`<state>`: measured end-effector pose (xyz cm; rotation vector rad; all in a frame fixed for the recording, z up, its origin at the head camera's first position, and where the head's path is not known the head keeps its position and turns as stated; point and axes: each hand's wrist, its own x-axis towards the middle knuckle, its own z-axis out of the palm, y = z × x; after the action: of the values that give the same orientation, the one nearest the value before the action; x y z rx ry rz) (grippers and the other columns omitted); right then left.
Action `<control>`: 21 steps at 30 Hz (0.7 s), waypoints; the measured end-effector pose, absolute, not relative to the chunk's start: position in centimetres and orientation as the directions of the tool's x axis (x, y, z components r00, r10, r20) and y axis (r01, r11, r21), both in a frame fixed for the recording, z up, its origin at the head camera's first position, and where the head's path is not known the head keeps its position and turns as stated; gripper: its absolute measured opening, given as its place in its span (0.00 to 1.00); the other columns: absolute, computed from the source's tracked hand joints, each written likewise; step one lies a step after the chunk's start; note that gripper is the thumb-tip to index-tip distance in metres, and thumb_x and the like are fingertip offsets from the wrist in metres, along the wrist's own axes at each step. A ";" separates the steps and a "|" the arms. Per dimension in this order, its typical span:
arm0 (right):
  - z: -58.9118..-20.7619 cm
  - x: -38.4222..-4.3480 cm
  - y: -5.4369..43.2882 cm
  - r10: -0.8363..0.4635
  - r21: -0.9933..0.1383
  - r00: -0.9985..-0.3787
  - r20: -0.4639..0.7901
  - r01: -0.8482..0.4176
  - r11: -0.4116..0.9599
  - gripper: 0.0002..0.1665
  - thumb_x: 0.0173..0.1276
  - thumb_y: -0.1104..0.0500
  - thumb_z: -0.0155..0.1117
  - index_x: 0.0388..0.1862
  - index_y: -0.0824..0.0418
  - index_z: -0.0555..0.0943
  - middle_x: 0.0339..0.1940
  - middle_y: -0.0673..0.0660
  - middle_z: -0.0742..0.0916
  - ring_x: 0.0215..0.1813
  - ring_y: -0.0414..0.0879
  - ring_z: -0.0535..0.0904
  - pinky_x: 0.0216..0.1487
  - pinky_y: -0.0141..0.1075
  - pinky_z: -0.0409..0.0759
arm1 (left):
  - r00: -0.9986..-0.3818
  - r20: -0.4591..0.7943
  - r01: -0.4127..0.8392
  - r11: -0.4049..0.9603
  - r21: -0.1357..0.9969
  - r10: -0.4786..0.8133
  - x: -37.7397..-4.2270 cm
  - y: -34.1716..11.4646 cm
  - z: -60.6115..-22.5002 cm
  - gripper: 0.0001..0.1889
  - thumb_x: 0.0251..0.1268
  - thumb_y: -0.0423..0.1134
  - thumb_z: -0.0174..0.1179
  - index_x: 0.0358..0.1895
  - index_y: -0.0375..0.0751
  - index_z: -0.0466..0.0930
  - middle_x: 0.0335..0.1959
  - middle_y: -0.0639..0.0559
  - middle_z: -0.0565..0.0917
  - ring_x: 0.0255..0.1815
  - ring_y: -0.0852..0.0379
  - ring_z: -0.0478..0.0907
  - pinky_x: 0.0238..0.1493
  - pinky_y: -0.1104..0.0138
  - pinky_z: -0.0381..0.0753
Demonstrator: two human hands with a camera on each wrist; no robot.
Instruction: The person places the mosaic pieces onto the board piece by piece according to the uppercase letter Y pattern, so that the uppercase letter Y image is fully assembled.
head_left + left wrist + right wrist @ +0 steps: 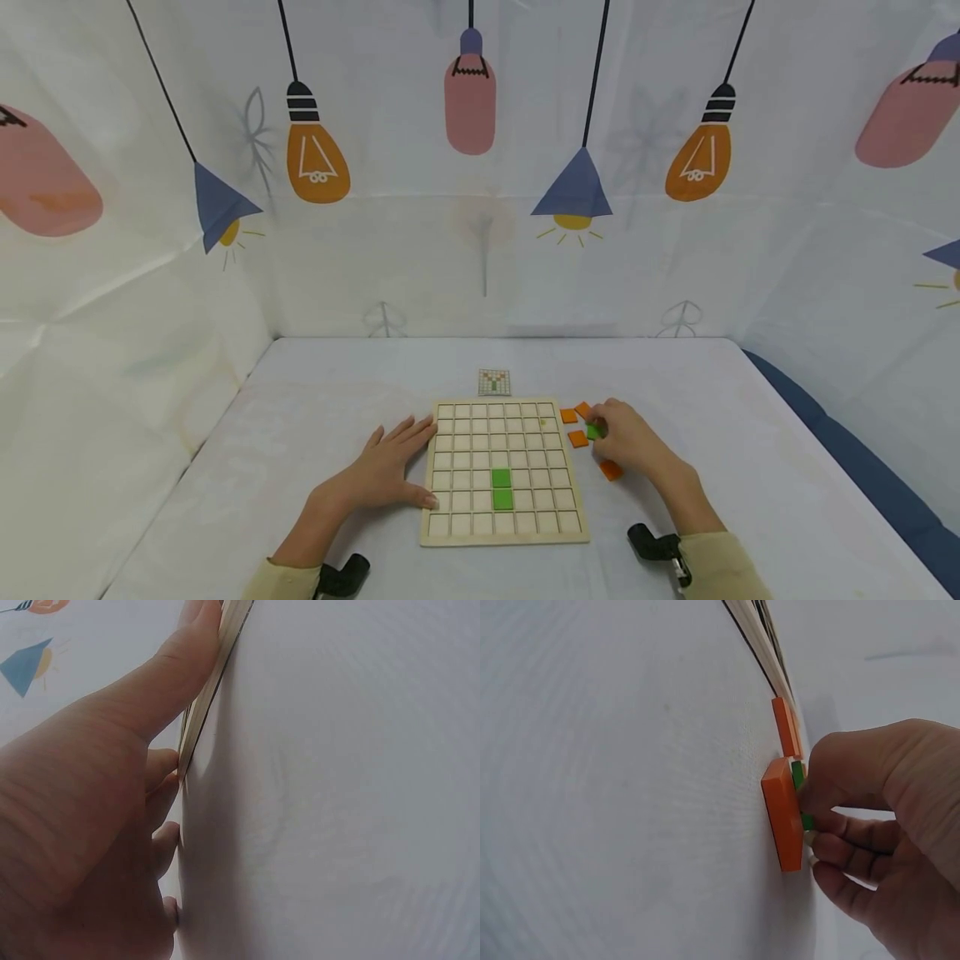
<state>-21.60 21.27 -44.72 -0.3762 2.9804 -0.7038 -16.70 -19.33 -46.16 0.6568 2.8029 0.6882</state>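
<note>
A pale wooden grid board (pixel 504 546) lies flat, with two green square tiles (pixel 502 489) in neighbouring cells of one column. My left hand (pixel 384 473) spreads its fingers along the board's left edge, the thumb resting on the rim. To the right of the board, my right hand (pixel 630 437) pinches a green tile (pixel 593 432) between thumb and fingers; the fingers hide part of it. Around that hand lie several orange tiles (pixel 577 438). One orange tile (pixel 783 817) appears close to the fingertips in the right wrist view.
Behind the board lies a small pattern card (pixel 494 382) with a printed grid. Everything rests on a white-covered table (pixel 360 375). A white curtain (pixel 412 250) printed with lamps stands at the back, and dark blue padding (pixel 847 458) shows beyond the right edge.
</note>
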 end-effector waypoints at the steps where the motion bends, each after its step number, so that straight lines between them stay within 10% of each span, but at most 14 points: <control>1: -44.7 -21.6 21.2 -0.246 -0.435 -0.969 0.000 -0.221 0.873 0.20 0.49 0.70 0.66 0.45 0.63 0.83 0.36 0.54 0.80 0.37 0.47 0.71 0.38 0.38 0.74 | -0.885 -0.068 0.376 0.795 0.475 0.460 -16.7 -19.3 -46.2 0.62 0.40 0.72 0.71 0.79 0.48 0.55 0.82 0.52 0.55 0.83 0.41 0.46 0.74 0.30 0.39; 21: -44.3 -21.4 20.6 -0.223 -0.328 -0.975 -0.008 -0.208 0.922 0.14 0.51 0.65 0.70 0.37 0.60 0.80 0.33 0.53 0.78 0.36 0.47 0.70 0.38 0.39 0.73 | -0.887 -0.066 0.379 0.803 0.460 0.457 -16.9 -19.4 -46.4 0.62 0.40 0.73 0.70 0.80 0.49 0.54 0.82 0.53 0.54 0.83 0.42 0.46 0.74 0.30 0.40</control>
<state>-21.36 20.60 -44.28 -0.3399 3.0347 -0.5101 -16.89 -19.39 -46.36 0.6582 2.8159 0.6646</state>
